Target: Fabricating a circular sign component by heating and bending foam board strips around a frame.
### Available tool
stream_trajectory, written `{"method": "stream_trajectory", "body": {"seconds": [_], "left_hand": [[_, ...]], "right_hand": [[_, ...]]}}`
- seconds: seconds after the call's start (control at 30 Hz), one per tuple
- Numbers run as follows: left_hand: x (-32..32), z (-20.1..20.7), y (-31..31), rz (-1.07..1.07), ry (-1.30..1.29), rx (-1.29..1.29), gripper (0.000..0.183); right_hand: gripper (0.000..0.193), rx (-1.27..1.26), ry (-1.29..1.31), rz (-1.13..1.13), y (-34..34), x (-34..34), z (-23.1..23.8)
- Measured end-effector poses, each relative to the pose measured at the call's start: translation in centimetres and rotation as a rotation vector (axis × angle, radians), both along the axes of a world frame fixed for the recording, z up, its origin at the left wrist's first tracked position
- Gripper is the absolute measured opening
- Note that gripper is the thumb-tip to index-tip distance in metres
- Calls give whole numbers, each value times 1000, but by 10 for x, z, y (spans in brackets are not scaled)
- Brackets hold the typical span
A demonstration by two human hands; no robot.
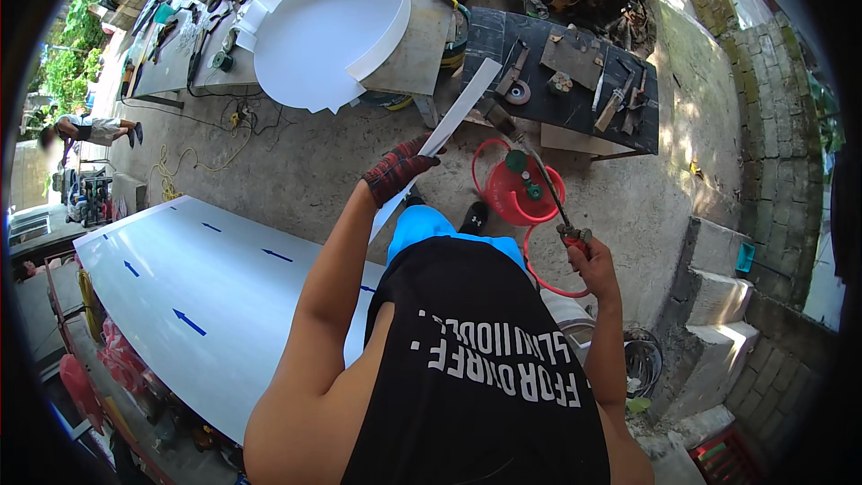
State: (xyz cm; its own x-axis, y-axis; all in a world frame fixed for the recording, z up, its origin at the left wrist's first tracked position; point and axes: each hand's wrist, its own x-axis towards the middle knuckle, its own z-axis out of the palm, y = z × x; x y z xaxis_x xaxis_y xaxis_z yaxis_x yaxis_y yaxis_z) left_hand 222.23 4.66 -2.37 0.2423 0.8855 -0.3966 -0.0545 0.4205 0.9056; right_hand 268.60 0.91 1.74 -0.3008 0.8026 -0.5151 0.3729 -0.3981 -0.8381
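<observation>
A long white strip [465, 101] slants up from my left hand [400, 171], which wears a dark red and black glove and is closed around it. The strip's upper end reaches the near edge of the black table. My bare right hand [593, 267] grips a blow torch [549, 186] by its handle. Its thin bent metal tube points up and left, toward the strip but apart from it. A red hose [532, 262] loops below the torch. Beneath the tube stands a red bucket [512, 205] with green round items in or on it.
A large round white piece with a raised rim [316, 49] lies on the cluttered workbench [404, 72]. Tools lie on the black table [489, 31]. A white sheet with blue arrows [238, 296] spreads at left. Concrete steps [718, 301] rise at right. Another person [94, 129] stands far left.
</observation>
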Motion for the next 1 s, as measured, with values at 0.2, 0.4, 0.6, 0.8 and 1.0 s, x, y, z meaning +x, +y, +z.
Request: {"method": "stream_trajectory", "body": {"seconds": [0.2, 0.4, 0.6, 0.8, 1.0], "left_hand": [[4, 17, 1, -27, 58, -34, 59], [1, 9, -1, -34, 69, -26, 59], [6, 10, -4, 25, 36, -30, 61], [9, 13, -3, 33, 48, -19, 59], [10, 21, -2, 6, 106, -32, 57]], "right_hand": [[26, 35, 36, 0, -3, -2, -3], [25, 50, 42, 25, -2, -4, 3], [25, 7, 25, -9, -1, -2, 0], [24, 26, 32, 21, 0, -2, 0], [24, 27, -24, 3, 3, 1, -3]]}}
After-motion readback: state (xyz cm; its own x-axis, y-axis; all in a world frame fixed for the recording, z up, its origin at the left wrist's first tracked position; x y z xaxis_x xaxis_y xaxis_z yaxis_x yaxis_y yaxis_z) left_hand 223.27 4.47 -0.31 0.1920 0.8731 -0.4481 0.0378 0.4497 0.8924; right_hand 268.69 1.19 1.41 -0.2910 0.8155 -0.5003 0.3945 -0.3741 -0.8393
